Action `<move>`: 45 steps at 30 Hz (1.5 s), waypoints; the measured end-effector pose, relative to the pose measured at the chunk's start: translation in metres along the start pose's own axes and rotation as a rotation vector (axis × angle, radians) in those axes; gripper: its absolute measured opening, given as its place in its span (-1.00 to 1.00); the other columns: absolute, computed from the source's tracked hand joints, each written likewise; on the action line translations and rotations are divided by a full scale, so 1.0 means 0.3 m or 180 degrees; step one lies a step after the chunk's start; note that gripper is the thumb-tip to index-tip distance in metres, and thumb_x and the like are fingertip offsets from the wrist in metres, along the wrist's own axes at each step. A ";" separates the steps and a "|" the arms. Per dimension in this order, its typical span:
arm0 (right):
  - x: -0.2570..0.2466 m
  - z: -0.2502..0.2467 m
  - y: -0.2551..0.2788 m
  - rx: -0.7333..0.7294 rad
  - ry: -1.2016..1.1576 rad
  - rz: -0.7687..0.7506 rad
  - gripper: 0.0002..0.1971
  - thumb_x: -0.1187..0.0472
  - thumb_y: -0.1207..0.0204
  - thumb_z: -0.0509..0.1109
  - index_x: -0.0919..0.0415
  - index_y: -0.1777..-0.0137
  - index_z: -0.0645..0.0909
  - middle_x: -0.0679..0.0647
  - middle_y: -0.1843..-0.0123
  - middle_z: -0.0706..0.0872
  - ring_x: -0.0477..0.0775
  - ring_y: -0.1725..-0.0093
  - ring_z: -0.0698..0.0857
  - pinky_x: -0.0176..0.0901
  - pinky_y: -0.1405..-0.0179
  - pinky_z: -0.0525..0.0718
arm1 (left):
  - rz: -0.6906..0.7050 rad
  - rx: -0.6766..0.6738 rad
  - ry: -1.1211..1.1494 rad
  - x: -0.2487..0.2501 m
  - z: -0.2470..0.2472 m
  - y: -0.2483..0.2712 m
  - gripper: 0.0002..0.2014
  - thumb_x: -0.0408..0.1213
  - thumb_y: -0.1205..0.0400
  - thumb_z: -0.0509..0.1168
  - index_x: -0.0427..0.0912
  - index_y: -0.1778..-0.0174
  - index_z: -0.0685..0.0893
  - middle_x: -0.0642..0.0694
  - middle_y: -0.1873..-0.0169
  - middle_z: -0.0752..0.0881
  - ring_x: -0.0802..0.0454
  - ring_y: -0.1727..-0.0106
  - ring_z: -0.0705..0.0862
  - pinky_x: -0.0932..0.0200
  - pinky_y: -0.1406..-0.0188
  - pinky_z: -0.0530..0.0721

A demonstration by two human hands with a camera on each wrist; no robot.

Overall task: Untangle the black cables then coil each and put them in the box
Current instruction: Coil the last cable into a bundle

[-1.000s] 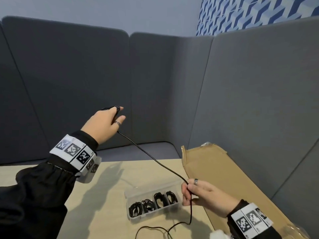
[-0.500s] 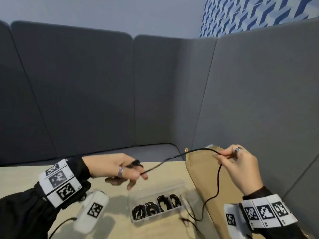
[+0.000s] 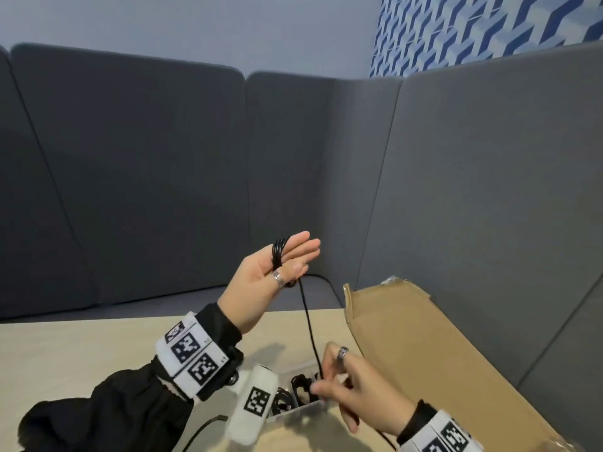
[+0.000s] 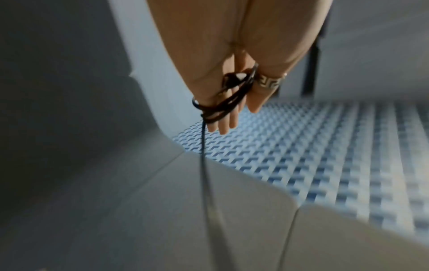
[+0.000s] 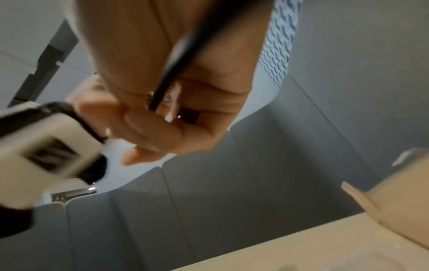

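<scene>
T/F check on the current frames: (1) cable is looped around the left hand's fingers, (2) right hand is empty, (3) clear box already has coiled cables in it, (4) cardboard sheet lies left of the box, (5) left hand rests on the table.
1. True: the black cable is wound in loops around the straight fingers of the left hand.
2. False: the right hand pinches the cable's free run.
3. True: the clear box holds coiled cables.
4. False: the cardboard sheet lies to its right.
5. False: the left hand is raised above the table.
</scene>
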State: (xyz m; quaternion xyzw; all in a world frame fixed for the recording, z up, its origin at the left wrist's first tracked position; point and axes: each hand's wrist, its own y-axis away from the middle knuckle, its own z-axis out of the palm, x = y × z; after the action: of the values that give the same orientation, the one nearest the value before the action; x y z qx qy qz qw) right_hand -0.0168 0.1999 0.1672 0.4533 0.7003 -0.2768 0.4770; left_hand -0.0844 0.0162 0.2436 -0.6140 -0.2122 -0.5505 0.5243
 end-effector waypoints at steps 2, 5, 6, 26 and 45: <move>-0.014 0.013 0.017 -0.0297 0.0012 -0.0083 -0.80 0.09 -0.65 0.23 0.03 0.20 0.34 0.05 0.48 0.56 -0.13 0.65 0.37 -0.36 0.59 0.34 | 0.0045 -0.0068 -0.1066 -0.028 -0.018 -0.008 -0.57 -0.46 -0.67 0.16 -0.08 -0.46 0.37 -0.03 -0.39 0.57 0.14 -0.41 0.54 0.20 -0.43 0.47; -0.037 -0.024 0.036 -0.0152 0.0206 -0.0248 -0.83 0.08 -0.66 0.16 -0.01 0.18 0.45 -0.02 0.45 0.43 -0.16 0.51 0.39 -0.30 0.41 0.37 | -0.0367 -0.0461 -0.2688 -0.053 -0.045 -0.016 -0.43 -0.20 -0.69 0.16 -0.10 -0.60 0.12 -0.02 -0.48 0.46 0.20 -0.44 0.47 0.35 -0.43 0.36; -0.041 -0.048 0.035 0.0039 0.0400 -0.0341 -0.82 0.07 -0.65 0.17 -0.02 0.17 0.51 -0.09 0.45 0.44 -0.18 0.48 0.39 -0.28 0.39 0.38 | -0.0532 -0.0675 -0.3188 -0.063 -0.052 -0.010 -0.34 -0.05 -0.65 0.18 -0.12 -0.62 0.07 -0.02 -0.44 0.51 0.19 -0.38 0.54 0.35 -0.38 0.38; 0.089 -0.187 0.040 -0.0319 -0.0738 0.0157 -0.73 -0.02 -0.53 0.35 0.19 0.07 0.70 -0.09 0.25 0.71 -0.11 0.16 0.64 -0.23 -0.09 0.61 | -0.0770 0.0700 0.0676 0.058 -0.095 0.015 -0.68 -0.27 -0.65 0.07 -0.35 0.00 0.70 -0.04 0.72 0.48 0.20 0.78 0.29 0.42 0.68 0.34; 0.038 -0.113 0.009 -0.0186 -0.0643 0.0288 -0.89 0.15 -0.50 0.42 0.04 0.18 0.78 0.06 0.25 0.76 0.00 0.15 0.68 -0.13 -0.07 0.67 | -0.0283 0.1576 0.2103 0.064 -0.164 -0.049 -0.65 -0.26 -0.71 0.04 -0.25 0.05 0.74 -0.04 0.23 0.83 0.13 0.23 0.81 0.35 0.36 0.72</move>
State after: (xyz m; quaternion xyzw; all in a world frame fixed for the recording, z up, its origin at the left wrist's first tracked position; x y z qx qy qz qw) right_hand -0.0300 0.2332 0.1700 0.4401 0.6352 -0.2787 0.5702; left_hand -0.1131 -0.0277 0.2591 -0.2499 -0.1848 -0.6724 0.6718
